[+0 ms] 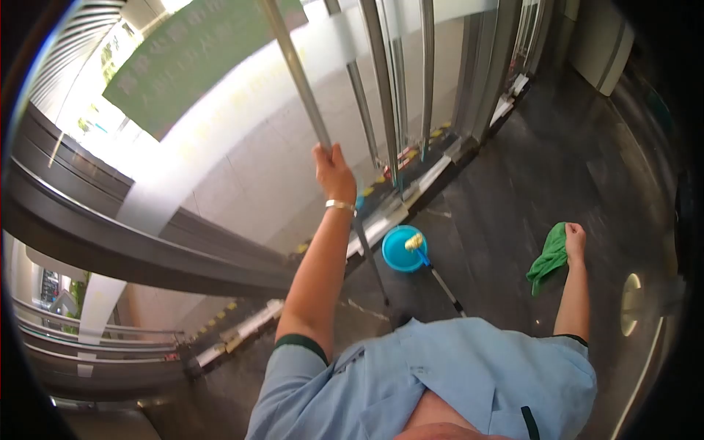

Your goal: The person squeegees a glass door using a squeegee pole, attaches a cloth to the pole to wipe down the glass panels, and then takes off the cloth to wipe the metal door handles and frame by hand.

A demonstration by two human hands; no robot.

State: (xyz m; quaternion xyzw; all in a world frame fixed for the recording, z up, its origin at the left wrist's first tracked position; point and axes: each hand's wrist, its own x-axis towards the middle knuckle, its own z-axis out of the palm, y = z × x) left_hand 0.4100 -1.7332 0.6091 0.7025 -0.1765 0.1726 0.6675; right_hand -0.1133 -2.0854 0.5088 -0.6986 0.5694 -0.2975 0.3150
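Note:
My left hand (pixel 335 176) is wrapped around a long metal door handle bar (pixel 299 73), which runs down in front of the glass. A light band circles that wrist. Out to the right, my right hand (pixel 576 243) grips a green cloth (pixel 548 258) by its upper end, and the rest of it hangs down. Between my hands, a blue bucket (pixel 394 257) stands on the floor. A pole (pixel 442 287) with a blue collar reaches to it, its pale yellow head (pixel 414 242) over the bucket's rim. The pole's lower end is hidden by my body.
Dark tiles make up the floor (pixel 506 198). Several more upright metal bars (pixel 378 66) stand beyond my left hand. A door track with yellow-black striped tape (pixel 440 133) crosses the floor. A green sign (pixel 198 62) is on the glass at upper left. Curved metal rails (pixel 103 205) lie left.

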